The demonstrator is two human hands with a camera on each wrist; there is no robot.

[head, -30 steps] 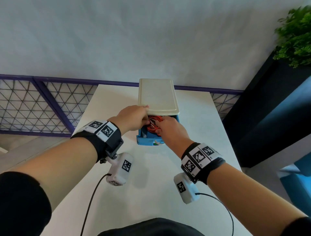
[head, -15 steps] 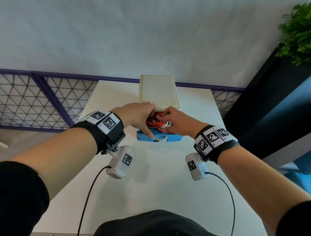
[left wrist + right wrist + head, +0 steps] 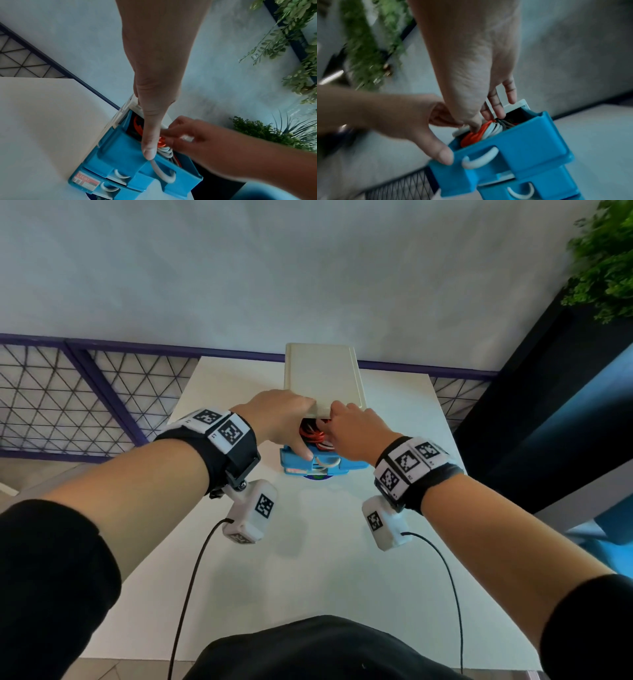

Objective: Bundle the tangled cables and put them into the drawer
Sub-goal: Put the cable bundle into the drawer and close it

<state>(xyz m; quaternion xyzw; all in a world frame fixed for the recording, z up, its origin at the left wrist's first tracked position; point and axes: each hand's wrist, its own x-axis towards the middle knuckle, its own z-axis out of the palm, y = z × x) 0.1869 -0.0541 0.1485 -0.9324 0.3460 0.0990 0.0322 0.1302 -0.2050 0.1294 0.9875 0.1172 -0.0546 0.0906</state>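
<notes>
Now that the cables (image 3: pixel 312 433) lie coiled inside the pulled-out blue drawer (image 3: pixel 298 462), your bundle of red, white and dark loops is where the task wants it, sunk lower between the drawer walls than it sat half a second ago. A second back your right hand (image 3: pixel 356 431) was buried in the coil; it has since pulled up toward the cabinet's edge, and its fingertips (image 3: pixel 499 112) only dip into the loops, straight enough that I read it as open and tucking, not gripping. Your left hand (image 3: pixel 279 419) has shifted too: its thumb (image 3: pixel 149 146) lies along the drawer's front rim, pressing beside the white strands, while the other fingers reach over toward the beige cabinet top (image 3: pixel 322 378); whether they curl on anything I cannot tell. The drawer stands well out from the cabinet, its white handle (image 3: pixel 479 159) free. In my judgement the stowing is nearly done; you have stray loops to push below the rim, then the drawer to slide shut. The cabinet rests on the white table (image 3: pixel 308 559).
</notes>
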